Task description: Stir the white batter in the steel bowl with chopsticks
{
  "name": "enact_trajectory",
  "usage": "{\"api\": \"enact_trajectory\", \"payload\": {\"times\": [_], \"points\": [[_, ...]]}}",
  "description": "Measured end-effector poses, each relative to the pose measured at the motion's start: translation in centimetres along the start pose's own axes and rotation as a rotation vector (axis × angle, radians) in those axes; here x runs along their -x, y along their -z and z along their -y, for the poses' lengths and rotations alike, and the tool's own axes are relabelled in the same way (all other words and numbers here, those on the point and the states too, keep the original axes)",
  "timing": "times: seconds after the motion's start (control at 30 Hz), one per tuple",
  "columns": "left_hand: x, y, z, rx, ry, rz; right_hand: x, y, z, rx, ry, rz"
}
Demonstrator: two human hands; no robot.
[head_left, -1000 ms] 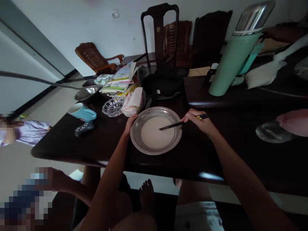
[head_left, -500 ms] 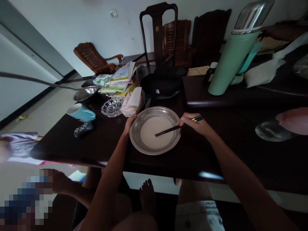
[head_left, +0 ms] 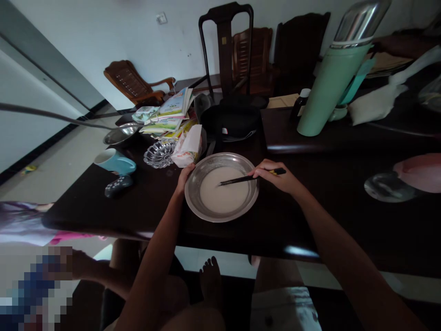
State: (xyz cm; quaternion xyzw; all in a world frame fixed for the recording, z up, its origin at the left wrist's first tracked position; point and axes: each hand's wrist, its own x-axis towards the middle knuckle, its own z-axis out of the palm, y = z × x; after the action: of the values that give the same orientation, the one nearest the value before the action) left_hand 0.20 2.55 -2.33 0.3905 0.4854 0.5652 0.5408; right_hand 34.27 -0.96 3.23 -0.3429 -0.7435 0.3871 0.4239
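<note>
A round metal bowl stands on the dark table near its front edge. Whitish liquid covers its bottom. My left hand is closed on the bowl's left rim, its thumb on top and the other fingers hidden beneath. In my right hand, over the bowl's right rim, is a pair of dark chopsticks. Their tips dip into the liquid left of its middle, and their thick ends stick out behind my fingers.
Left of the bowl are a tissue pack, a glass dish, a blue mug and a game controller. Behind lies a black bag. A green thermos stands back right. Another person's arm is at lower left.
The chopstick tips have moved up and slightly left in the liquid, and the chopsticks lie flatter. My left hand stays on the rim. The person at far left has shifted.
</note>
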Motion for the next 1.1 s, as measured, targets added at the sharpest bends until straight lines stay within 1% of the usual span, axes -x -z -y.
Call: {"api": "enact_trajectory", "payload": {"times": [0.1,0.13,0.2,0.27,0.3,0.37,0.43,0.47,0.53,0.63,0.67,0.73,0.8,0.83,0.9,1.0,1.03,1.1], "points": [[-0.03,0.11,0.01,-0.008,-0.005,-0.020,0.00,0.33,0.02,-0.055,-0.050,-0.094],[-0.05,0.15,0.00,-0.013,-0.005,-0.022,0.02,0.35,0.04,-0.089,-0.064,-0.090],[-0.08,0.17,-0.04,-0.022,-0.002,-0.022,0.04,0.20,0.07,-0.112,-0.061,-0.027],[-0.10,0.13,-0.08,-0.027,-0.004,-0.025,0.02,-0.02,0.00,-0.055,-0.030,0.035],[-0.10,0.08,-0.11,-0.027,-0.006,-0.028,0.00,-0.07,-0.08,-0.016,-0.015,0.040],[-0.07,-0.05,-0.17,-0.027,-0.010,-0.031,-0.03,0.04,-0.25,0.027,-0.006,-0.012],[0.00,-0.20,-0.25,-0.026,-0.012,-0.032,-0.01,0.26,-0.32,-0.011,-0.028,-0.088],[0.05,-0.26,-0.31,-0.026,-0.012,-0.031,0.01,0.33,-0.29,-0.048,-0.041,-0.105],[0.15,-0.34,-0.41,-0.025,-0.015,-0.027,0.03,0.24,-0.14,-0.099,-0.053,-0.069],[0.23,-0.39,-0.53,-0.028,-0.018,-0.015,-0.03,-0.15,0.02,-0.050,-0.019,0.027],[0.24,-0.39,-0.54,-0.029,-0.019,-0.011,-0.07,-0.20,-0.02,-0.016,-0.005,0.028],[0.22,-0.41,-0.54,-0.030,-0.021,-0.003,-0.09,-0.08,-0.20,0.021,0.006,-0.030],[0.20,-0.44,-0.53,-0.028,-0.024,0.001,-0.06,0.18,-0.35,-0.015,-0.012,-0.096],[0.21,-0.46,-0.53,-0.028,-0.025,0.004,-0.03,0.26,-0.37,-0.048,-0.024,-0.106],[0.25,-0.51,-0.54,-0.026,-0.022,0.007,0.02,0.20,-0.28,-0.091,-0.034,-0.064],[0.40,-0.55,-0.56,-0.028,-0.009,0.000,-0.02,-0.14,-0.09,-0.037,0.006,0.029],[0.45,-0.56,-0.56,-0.029,-0.004,-0.006,-0.05,-0.18,-0.08,-0.009,0.020,0.030],[0.54,-0.59,-0.56,-0.037,0.002,-0.017,-0.07,-0.03,-0.17,0.013,0.023,-0.024]]}}
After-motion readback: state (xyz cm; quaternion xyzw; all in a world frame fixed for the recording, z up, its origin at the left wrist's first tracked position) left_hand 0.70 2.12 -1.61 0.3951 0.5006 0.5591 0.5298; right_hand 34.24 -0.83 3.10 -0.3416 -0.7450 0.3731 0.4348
